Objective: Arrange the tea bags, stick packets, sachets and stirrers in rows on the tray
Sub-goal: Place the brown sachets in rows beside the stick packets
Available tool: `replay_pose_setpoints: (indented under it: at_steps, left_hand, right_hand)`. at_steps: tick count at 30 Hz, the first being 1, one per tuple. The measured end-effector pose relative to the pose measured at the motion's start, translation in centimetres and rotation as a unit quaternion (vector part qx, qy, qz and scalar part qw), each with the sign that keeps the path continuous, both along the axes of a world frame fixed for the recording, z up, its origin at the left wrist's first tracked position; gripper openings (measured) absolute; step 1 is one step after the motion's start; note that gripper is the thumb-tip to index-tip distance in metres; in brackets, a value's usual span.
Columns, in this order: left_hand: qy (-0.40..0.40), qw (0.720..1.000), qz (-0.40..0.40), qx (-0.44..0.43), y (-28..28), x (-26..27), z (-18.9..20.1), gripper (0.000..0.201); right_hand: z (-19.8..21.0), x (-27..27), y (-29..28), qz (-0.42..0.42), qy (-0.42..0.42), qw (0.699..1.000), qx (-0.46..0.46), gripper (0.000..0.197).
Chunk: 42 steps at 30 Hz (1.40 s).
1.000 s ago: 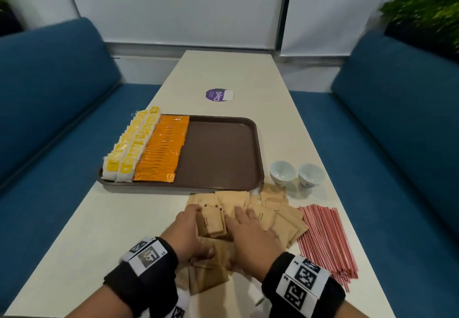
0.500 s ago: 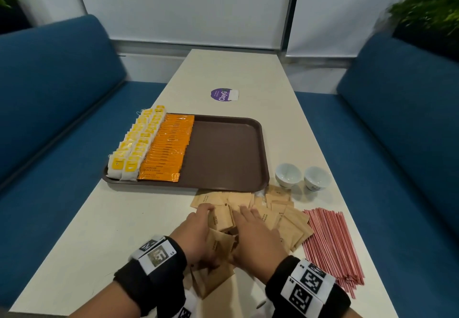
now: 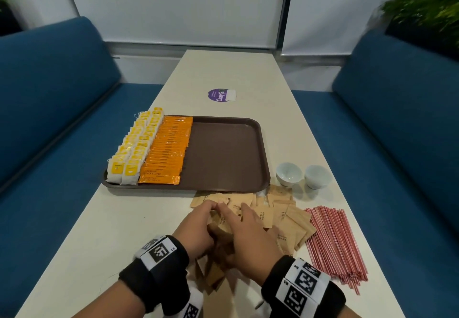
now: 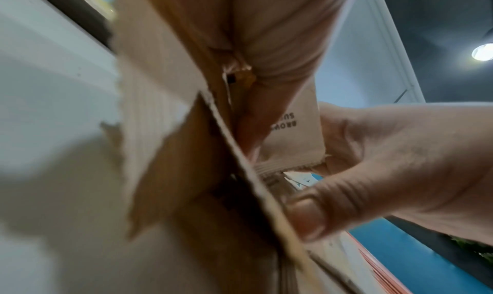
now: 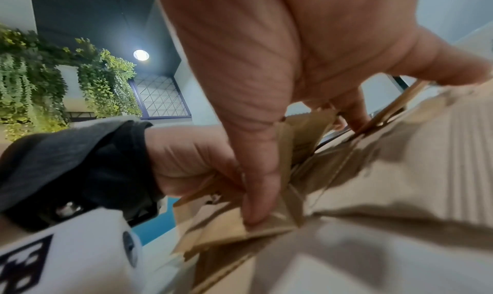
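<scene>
Head view: left hand point(image 3: 196, 230) and right hand point(image 3: 248, 228) each grip brown sachets point(image 3: 288, 220) (stirrers point(image 3: 332, 240) just right).

Dark brown rectangular plastic tray point(image 3: 226, 156): on its left, yellow-and-white paper tea bags point(image 3: 135, 148), beside them orange foil stick packets point(image 3: 169, 151); near tray's front edge, kraft-brown paper sachets point(image 3: 288, 223) with dark print; right of those, red-and-white striped thin stirrers point(image 3: 335, 240)

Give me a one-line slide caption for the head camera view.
Both hands, left hand and right hand, gather brown paper sugar sachets beside a half-filled brown plastic tray.
</scene>
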<state>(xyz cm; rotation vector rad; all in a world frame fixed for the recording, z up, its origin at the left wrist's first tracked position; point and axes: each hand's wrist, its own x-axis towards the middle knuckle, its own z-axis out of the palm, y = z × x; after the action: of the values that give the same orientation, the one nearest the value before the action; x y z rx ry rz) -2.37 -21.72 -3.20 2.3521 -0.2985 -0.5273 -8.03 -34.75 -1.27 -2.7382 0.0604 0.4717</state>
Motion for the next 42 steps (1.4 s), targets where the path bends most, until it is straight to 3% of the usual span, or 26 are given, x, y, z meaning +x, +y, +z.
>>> replay_pose_setpoints:
  at_steps: [5, 10, 13, 15, 17, 20, 27, 34, 38, 42]
  left_hand:
    - [0.042, 0.998, 0.007, -0.049, 0.5, 0.2, -0.4, 0.07]
    - [0.045, 0.997, 0.001, -0.059, 1.4, 0.2, -0.2, 0.096]
    - [-0.003, 0.998, -0.031, 0.057, 2.0, -0.4, 0.1, 0.12]
    - [-0.016, 0.984, -0.07, 0.161, 2.0, -1.1, 0.5, 0.128]
    - [-0.023, 0.972, -0.09, 0.215, 1.6, -1.6, 0.7, 0.125]
    - [-0.012, 0.973, -0.085, 0.212, 1.1, -1.8, 0.8, 0.112]
    - [0.05, 0.988, -0.044, 0.138, 1.1, -0.9, 0.7, 0.096]
    - [0.117, 0.989, -0.011, 0.086, 1.9, 0.1, 1.0, 0.063]
    - [0.138, 0.99, -0.002, 0.026, 3.2, 1.3, 1.2, 0.054]
    - [0.172, 0.983, 0.009, -0.061, 4.3, 2.4, 1.3, 0.052]
  right_hand:
    - [-0.4, 0.5, 0.5, -0.018, -0.035, 0.999, -0.029, 0.069]
    - [-0.3, 0.8, 0.9, -0.02, -0.009, 0.998, -0.056, 0.065]
    - [0.1, 0.8, 0.9, -0.024, 0.003, 0.998, -0.053, 0.064]
    - [0.2, 0.8, 0.9, -0.029, -0.004, 0.999, -0.045, 0.06]
    - [0.3, 0.9, 0.9, -0.036, -0.018, 0.999, -0.029, 0.057]
    - [0.7, 0.9, 0.8, -0.038, -0.032, 0.999, -0.016, 0.053]
    - [1.1, 0.7, 0.1, -0.06, -0.071, 0.996, 0.01, 0.053]
    - [0.4, 1.2, -2.0, -0.131, -0.14, 0.979, 0.067, 0.055]
    - [0.2, 1.9, -3.2, -0.175, -0.171, 0.961, 0.131, 0.041]
    - [0.1, 2.6, -3.4, -0.164, -0.173, 0.954, 0.181, 0.024]
